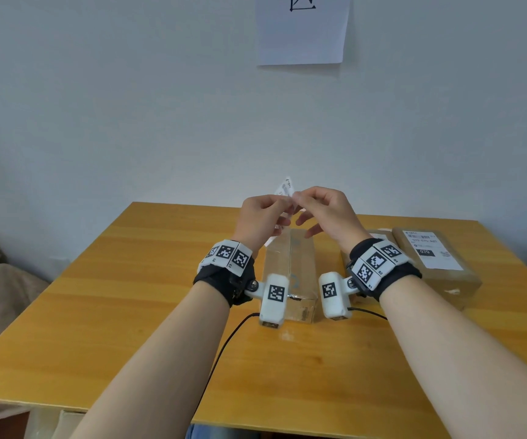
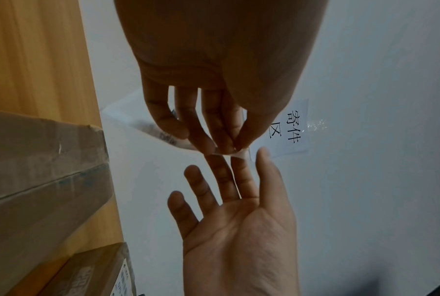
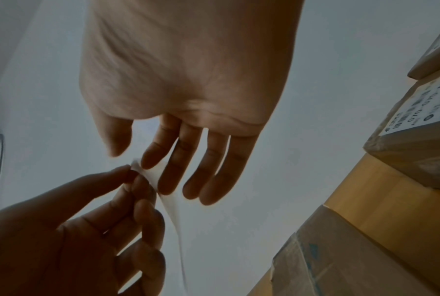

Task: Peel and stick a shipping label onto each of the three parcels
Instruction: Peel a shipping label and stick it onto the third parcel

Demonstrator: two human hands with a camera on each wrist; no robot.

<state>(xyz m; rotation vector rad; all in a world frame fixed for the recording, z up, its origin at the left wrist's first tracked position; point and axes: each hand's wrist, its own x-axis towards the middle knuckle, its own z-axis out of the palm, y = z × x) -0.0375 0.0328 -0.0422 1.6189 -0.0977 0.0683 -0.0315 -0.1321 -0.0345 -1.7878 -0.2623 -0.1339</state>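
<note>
Head view: left hand (image 1: pixel 260 217) and right hand (image 1: pixel 325 213) meet above the long parcel (image 1: pixel 290 274) on the bench (image 1: pixel 129 312), both at the shipping label (image 1: pixel 285 186).

Left wrist view: left thumb and fingers (image 2: pixel 224 138) pinch the label's corner.

Right wrist view: right fingers (image 3: pixel 173 160) spread, index tip touching the label; pinch not confirmed.

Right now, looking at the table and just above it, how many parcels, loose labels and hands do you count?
Parcels: 3 (long one, half-hidden one, labelled one)
Loose labels: 1, held by the left hand, with the right hand at its corner
Hands: 2
Total: 6
</note>
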